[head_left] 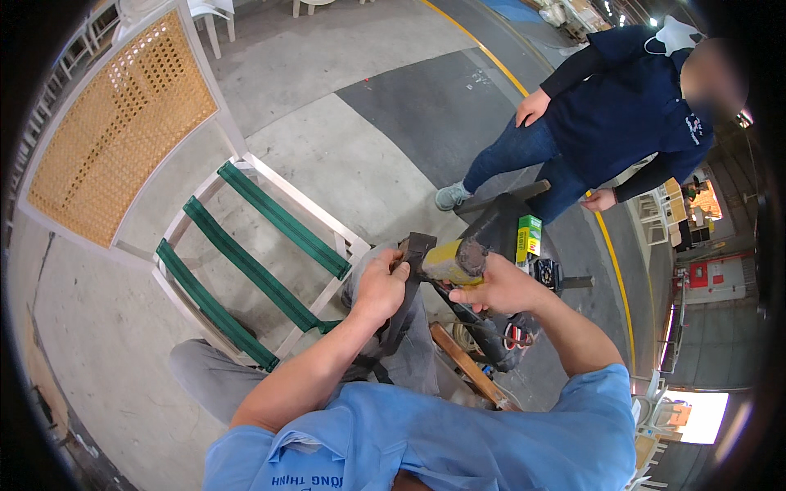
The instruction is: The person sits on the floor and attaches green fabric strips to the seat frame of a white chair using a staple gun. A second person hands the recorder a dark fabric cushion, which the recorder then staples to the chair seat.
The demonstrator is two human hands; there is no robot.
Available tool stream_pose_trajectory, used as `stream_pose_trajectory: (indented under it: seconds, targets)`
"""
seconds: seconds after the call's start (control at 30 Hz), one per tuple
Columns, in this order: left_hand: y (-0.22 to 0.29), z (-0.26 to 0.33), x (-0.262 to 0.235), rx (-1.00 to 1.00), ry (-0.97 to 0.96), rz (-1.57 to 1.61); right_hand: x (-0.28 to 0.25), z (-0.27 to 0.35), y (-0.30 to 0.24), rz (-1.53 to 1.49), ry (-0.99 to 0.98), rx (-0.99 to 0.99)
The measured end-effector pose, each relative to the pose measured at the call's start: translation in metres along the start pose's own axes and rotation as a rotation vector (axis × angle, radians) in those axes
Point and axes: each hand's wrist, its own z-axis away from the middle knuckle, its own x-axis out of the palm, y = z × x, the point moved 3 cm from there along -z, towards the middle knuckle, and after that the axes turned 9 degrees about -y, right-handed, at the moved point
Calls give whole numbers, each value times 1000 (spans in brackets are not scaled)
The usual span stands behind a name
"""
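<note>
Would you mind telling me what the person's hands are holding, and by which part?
Both hands share a staple gun: the right hand wraps its yellow body, and the left hand grips the dark front end. The exact finger placement is hidden.

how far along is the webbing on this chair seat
Three green webbing straps already run across the white chair frame. In hand: the left hand grips a dark strap and the right hand holds a yellow-bodied tool. Left: no straps cross the green ones, and the seat gaps stand open.
</note>
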Motion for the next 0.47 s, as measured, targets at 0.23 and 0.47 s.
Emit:
stream_pose_trajectory:
  seconds: [0.23, 0.47]
  targets:
    - [2, 0, -2, -34, -12, 117, 12, -2, -11, 61, -46, 65]
    - [9, 1, -2, -60, -12, 121, 13, -7, -2, 269, -24, -44]
